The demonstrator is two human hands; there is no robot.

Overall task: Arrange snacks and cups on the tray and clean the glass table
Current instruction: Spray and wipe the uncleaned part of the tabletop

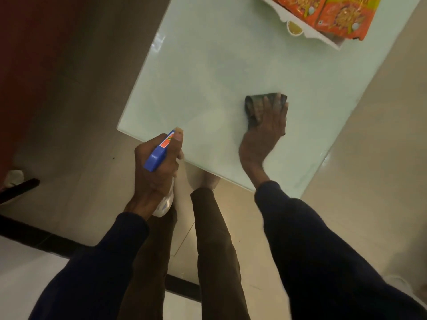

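**Glass top, cloth and spray**

Head view, looking down. The right hand [265, 132] lies flat on a dark cloth [253, 105], fingers straight and spread, palm pressing it onto the table [208, 77]. The wrist is bent back, and the dark sleeve reaches in from the lower right. The left hand [157, 167] is curled round the neck of a spray bottle [159, 153], gripping it just beside the table's near corner. One fingertip sits at the front of the blue spray head, which points toward the glass. The bottle's pale body shows below the fist.

The table is pale green frosted glass, seen at a slant, with soft glare along its left edge. The cloth is bunched and sits on the near right part of the top. At the far corner a white tray [323, 40] with a scalloped rim holds orange snack packets [335, 17] and, at its near edge, a cup [294, 28]. The picture cuts the tray off. Brown trouser legs stand on a tiled floor below.
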